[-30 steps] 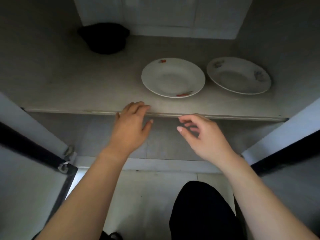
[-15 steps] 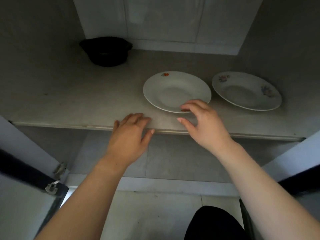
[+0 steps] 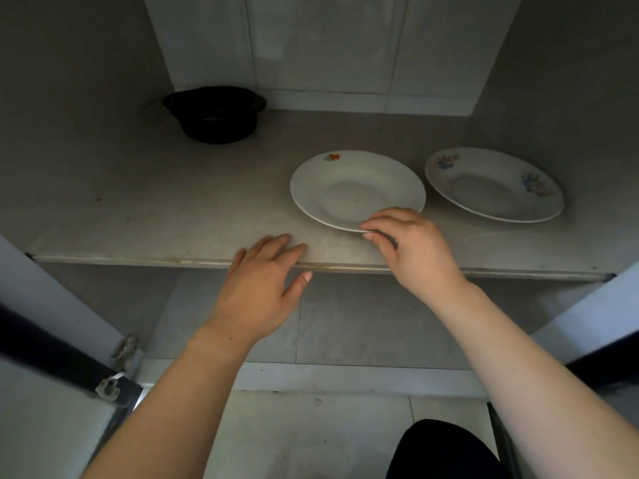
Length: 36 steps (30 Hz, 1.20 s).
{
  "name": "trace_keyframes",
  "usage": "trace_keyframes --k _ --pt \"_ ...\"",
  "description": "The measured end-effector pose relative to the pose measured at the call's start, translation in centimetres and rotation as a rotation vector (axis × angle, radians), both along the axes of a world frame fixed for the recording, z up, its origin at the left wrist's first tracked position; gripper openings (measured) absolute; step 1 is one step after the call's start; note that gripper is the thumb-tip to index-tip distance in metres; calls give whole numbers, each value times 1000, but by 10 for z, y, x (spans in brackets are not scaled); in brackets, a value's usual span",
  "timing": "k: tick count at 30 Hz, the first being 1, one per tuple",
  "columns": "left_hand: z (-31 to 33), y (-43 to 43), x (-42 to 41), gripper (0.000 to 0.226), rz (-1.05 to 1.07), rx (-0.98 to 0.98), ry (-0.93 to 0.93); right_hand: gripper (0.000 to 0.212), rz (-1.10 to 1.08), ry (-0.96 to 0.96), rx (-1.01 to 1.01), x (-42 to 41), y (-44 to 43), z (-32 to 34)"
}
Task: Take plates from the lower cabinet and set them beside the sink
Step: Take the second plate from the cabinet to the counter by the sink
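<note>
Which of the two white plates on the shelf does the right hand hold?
The white round plate with the orange-red flower; the right hand pinches its near rim. The blue-flowered plate lies untouched.

Two white floral-rimmed plates (image 3: 356, 188) (image 3: 492, 183) flat, side by side on the cabinet shelf (image 3: 155, 216)

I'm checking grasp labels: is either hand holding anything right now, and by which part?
The right hand pinches the red-flowered plate by its near rim. The left hand rests flat on the shelf edge, holding nothing.
</note>
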<state>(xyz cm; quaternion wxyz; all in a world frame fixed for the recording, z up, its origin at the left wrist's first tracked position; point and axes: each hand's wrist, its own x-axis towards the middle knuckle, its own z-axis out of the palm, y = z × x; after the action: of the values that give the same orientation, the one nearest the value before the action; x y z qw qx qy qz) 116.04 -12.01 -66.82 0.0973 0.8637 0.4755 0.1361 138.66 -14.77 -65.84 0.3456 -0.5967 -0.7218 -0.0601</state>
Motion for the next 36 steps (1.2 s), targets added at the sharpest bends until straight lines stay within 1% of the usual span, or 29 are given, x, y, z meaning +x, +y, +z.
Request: trace_keyframes --k 3,7,11,13,16,18,20,24,27,29,30,31,33,36 --pt "5 1 -2 69 -5 -8 -103 12 -6 -1 -12 -2 -7 0" --pt "15 -2 -3 57 45 -58 -254 15 -4 -26 -35 -3 -22 2" --pt "20 -4 2 41 95 -45 -414 25 17 -23 -47 -4 -42 3" --pt "21 -4 6 39 101 -22 -478 26 22 -48 -52 -3 -51 4" --pt "20 -3 13 42 83 9 -500 27 24 -34 -56 -2 -58 7" --pt "20 -3 19 45 98 -7 -527 29 -18 93 -71 1 -58 12" --pt "20 -4 26 47 123 -20 -556 34 -110 241 -85 4 -55 17" --pt "21 -3 38 51 146 -37 -634 46 -276 363 -135 9 -49 15" --pt "18 0 44 56 160 -113 -698 57 -315 469 -164 12 -47 10" --pt "18 0 46 60 178 -186 -772 65 -326 580 -194 11 -46 8" --pt "17 -1 48 58 187 -217 -805 69 -323 646 -205 10 -46 8" --pt "18 -2 50 54 191 -247 -839 70 -310 714 -211 10 -45 7" --pt "22 -4 53 56 194 -296 -893 62 -271 834 -212 9 -43 5" --pt "25 -6 55 55 212 -344 -931 60 -268 894 -199 8 -40 5"
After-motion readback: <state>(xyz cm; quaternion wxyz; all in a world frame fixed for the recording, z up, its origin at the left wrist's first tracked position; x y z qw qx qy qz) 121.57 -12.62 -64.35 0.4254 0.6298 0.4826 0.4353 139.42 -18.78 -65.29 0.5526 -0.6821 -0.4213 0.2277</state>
